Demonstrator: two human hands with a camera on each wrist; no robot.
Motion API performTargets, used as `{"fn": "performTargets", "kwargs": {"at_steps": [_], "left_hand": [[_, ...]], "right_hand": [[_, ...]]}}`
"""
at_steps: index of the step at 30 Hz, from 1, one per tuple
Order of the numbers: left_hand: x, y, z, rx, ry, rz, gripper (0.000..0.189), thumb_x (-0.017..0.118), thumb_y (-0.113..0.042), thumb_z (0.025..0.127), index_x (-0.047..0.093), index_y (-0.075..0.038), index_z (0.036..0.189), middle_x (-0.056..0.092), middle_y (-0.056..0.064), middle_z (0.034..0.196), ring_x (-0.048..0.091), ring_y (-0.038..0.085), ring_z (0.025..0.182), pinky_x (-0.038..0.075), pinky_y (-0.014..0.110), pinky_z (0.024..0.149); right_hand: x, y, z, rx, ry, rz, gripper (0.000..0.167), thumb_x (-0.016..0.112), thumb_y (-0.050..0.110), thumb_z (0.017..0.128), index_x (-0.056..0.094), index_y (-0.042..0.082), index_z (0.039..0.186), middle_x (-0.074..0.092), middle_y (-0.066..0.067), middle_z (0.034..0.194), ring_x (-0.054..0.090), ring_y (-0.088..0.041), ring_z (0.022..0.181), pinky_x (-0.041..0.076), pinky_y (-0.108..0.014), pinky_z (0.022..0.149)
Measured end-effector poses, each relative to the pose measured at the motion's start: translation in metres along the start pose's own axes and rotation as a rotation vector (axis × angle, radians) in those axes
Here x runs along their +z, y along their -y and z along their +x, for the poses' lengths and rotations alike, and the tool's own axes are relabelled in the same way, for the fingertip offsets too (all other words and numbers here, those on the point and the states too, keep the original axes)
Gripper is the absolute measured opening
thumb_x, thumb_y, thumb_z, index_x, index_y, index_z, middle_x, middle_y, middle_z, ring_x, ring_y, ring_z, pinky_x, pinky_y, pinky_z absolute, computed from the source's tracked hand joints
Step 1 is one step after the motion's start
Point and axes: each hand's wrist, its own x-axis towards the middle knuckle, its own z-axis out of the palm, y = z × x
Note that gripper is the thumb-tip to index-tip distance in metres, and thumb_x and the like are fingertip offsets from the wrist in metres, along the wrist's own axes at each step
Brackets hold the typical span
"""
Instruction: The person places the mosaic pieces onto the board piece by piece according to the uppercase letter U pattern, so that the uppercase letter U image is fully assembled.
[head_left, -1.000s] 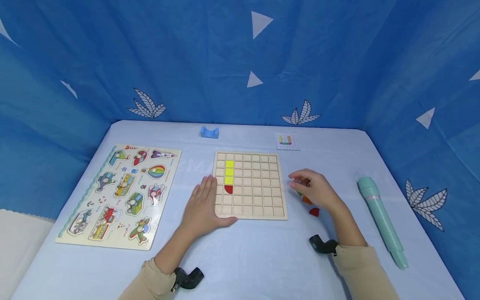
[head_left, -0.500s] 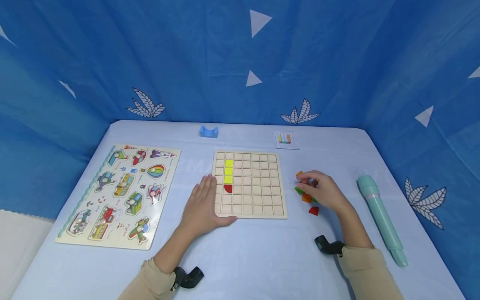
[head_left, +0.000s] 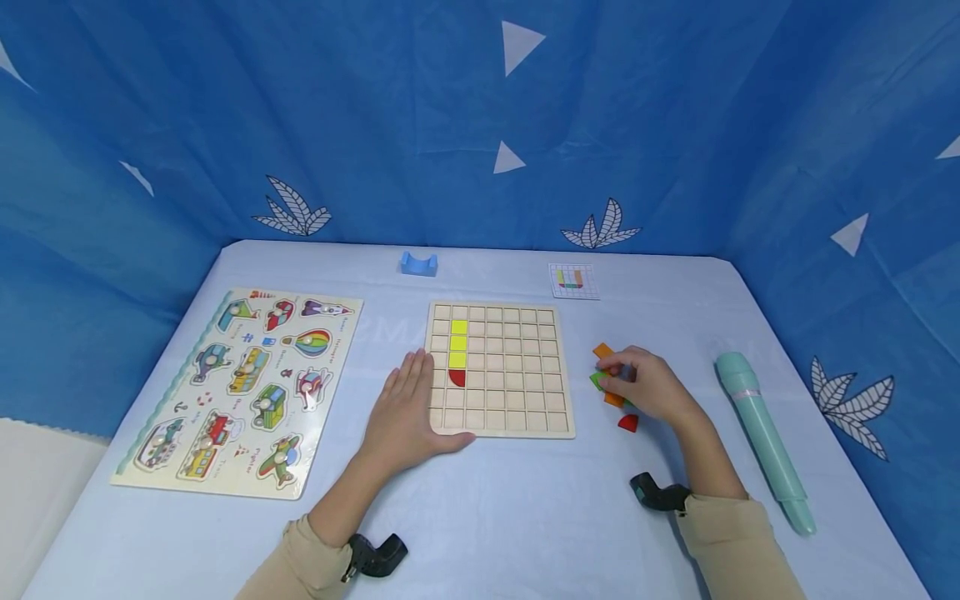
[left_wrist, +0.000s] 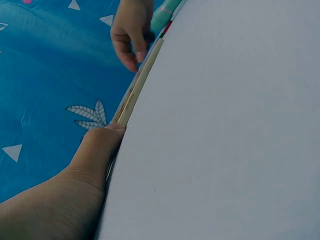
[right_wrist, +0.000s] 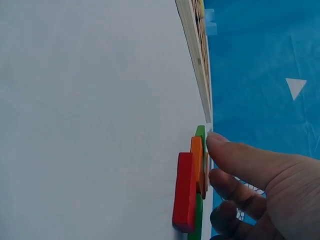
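Observation:
My left hand (head_left: 401, 412) lies flat with spread fingers along the left edge of the wooden grid board (head_left: 517, 425), its thumb at the near edge. One column of the board holds several yellow square tiles (head_left: 458, 343), with a red quarter-round tile (head_left: 457, 378) below them. My right hand (head_left: 645, 385) hovers low at the loose tiles right of the board, thumb and index finger apart. Around its fingertips lie orange tiles (head_left: 613, 398) and a green tile (head_left: 597, 379). In the right wrist view a red tile (right_wrist: 185, 192) stands nearest, and the thumb overlaps the green tile's edge.
A picture puzzle board (head_left: 247, 400) with vehicle pieces lies on the left. At the back are a blue curved block (head_left: 418, 264) and a small printed pattern card (head_left: 573, 282). A mint-green tube-shaped object (head_left: 765, 442) lies on the right.
My right hand has moved right, away from the board, and settled a little lower over the loose tiles, uncovering more orange and green ones. The left hand stays in place.

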Motion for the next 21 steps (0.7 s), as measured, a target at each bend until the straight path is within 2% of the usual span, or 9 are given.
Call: {"fn": "performTargets", "kwargs": {"at_steps": [14, 21], "left_hand": [[0.0008, 0.0008, 0.0001, -0.006, -0.006, 0.001, 0.135, 0.062, -0.086, 0.065, 0.013, -0.002, 0.159, 0.009, 0.013, 0.168, 0.004, 0.026, 0.157, 0.013, 0.048, 0.126], [0.0002, -0.0005, 0.0, -0.002, -0.007, -0.013, 0.134, 0.064, -0.085, 0.065, 0.014, -0.003, 0.159, 0.01, 0.013, 0.168, 0.005, 0.027, 0.157, 0.013, 0.048, 0.126]], "right_hand": [[0.0055, 0.0021, 0.0083, 0.001, 0.005, -0.044, 0.025, 0.077, 0.018, 0.087, 0.074, 0.013, 0.111, 0.058, -0.007, 0.094, 0.05, -0.022, 0.085, 0.047, -0.027, 0.063], [0.005, 0.0045, 0.0073, -0.014, 0.023, -0.066, 0.029, 0.077, 0.019, 0.087, 0.074, 0.013, 0.115, 0.057, -0.006, 0.095, 0.049, -0.021, 0.084, 0.046, -0.028, 0.064]]}}
